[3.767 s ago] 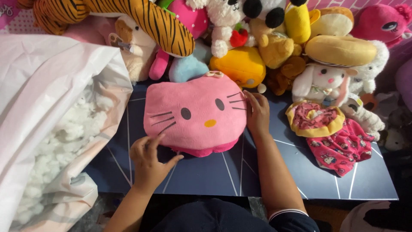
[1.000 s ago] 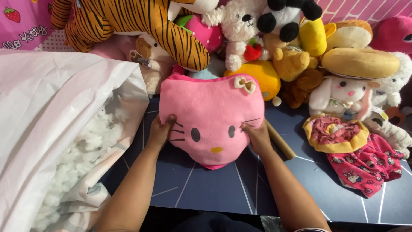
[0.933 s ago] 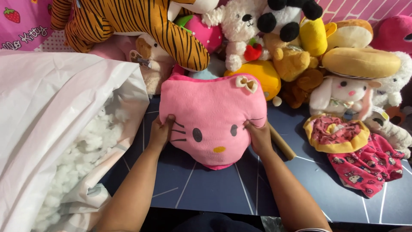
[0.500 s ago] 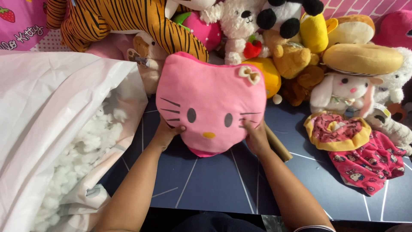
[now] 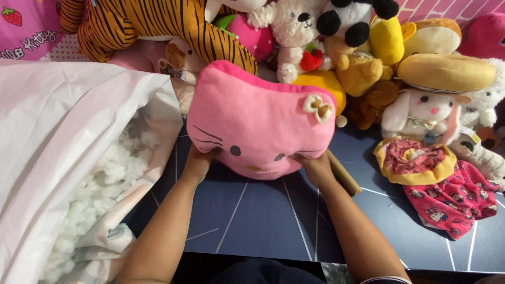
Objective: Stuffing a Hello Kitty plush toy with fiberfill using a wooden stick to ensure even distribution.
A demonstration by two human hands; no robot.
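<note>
Both hands grip a pink cat-face plush cushion [image 5: 260,123] by its lower edge. The left hand [image 5: 199,164] clamps the lower left corner below the whiskers, and the right hand [image 5: 315,167] clamps the lower right corner. The cushion stands tilted up off the dark blue table [image 5: 252,221]. Left of the grip, a white bag [image 5: 58,137] lies open, showing white stuffing [image 5: 100,194]. Just behind the cushion lies a tiger plush [image 5: 158,23]; right of the grip sits a white bunny plush [image 5: 426,113].
</note>
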